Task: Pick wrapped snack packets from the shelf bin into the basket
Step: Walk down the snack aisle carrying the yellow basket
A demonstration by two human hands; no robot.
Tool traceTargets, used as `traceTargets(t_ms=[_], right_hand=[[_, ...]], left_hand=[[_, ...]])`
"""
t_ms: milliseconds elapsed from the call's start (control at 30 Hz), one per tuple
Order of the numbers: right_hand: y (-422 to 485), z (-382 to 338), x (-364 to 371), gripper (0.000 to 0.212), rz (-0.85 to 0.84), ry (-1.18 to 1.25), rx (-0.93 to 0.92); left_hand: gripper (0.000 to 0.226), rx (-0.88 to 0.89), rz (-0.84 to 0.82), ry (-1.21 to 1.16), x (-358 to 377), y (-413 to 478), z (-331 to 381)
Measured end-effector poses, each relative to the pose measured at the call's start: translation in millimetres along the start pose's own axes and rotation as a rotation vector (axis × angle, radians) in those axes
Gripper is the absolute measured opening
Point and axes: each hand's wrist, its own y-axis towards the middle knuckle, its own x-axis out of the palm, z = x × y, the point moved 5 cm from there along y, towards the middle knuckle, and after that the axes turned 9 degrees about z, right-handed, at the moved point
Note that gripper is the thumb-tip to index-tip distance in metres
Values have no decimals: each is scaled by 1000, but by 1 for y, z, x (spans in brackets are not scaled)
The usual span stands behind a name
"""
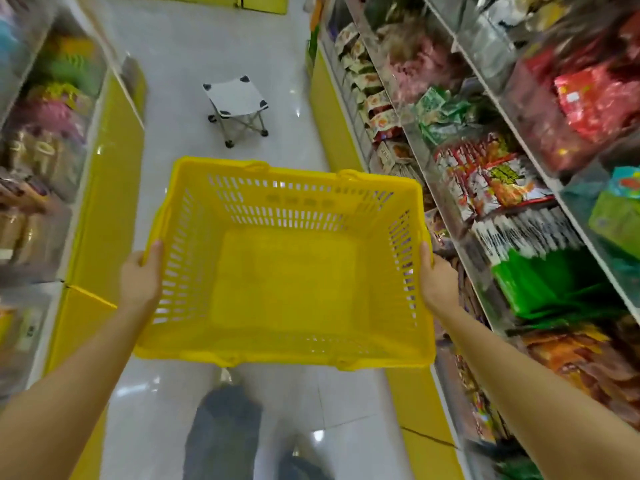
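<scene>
Empty basket (277, 356) held over the aisle, nothing picked yet.
Your left hand (140, 278) grips its left rim and your right hand (438, 282) grips the right rim. The snack packets (491, 174) sit in the shelf bin (450, 216) on the right. They look light, crinkly and slippery, so pinch a sealed edge.

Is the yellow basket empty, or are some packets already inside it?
Empty. The basket shows its whole bare yellow floor, no packet on it. The left hand and right hand hold its side rims.
</scene>
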Motion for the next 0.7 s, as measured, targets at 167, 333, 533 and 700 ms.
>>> traceTargets(t_ms=[167, 333, 533, 700], right_hand=[[66, -91, 44, 54, -23, -37, -69], [133, -165, 76, 51, 47, -45, -96], [233, -221, 118, 52, 34, -16, -67], [326, -276, 155, 66, 10, 6, -83]], left_hand=[[52, -55, -9, -6, 16, 98, 33], [52, -39, -21, -29, 49, 193, 85], [50, 3, -29, -3, 116, 296, 145], [51, -38, 16, -3, 167, 369, 181]])
